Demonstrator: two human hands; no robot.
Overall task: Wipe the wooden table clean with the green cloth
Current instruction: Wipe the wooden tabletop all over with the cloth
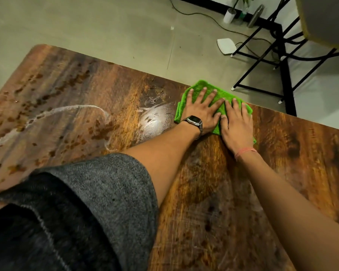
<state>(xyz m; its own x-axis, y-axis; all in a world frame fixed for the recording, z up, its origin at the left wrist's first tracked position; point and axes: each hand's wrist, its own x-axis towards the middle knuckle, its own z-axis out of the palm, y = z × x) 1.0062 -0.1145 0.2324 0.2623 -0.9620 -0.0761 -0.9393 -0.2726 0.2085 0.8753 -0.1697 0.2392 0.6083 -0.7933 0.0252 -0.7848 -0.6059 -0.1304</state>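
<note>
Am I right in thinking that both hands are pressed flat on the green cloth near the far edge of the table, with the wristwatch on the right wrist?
Not quite: the head view shows the wristwatch on the left wrist; the right wrist has only a thin pink band. The rest holds: the left hand and right hand are pressed flat on the green cloth near the far edge of the table.

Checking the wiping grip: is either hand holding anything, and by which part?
Neither grips anything. The left hand and right hand lie flat, fingers spread, pressing the top of the green cloth onto the table near its far edge.
</note>
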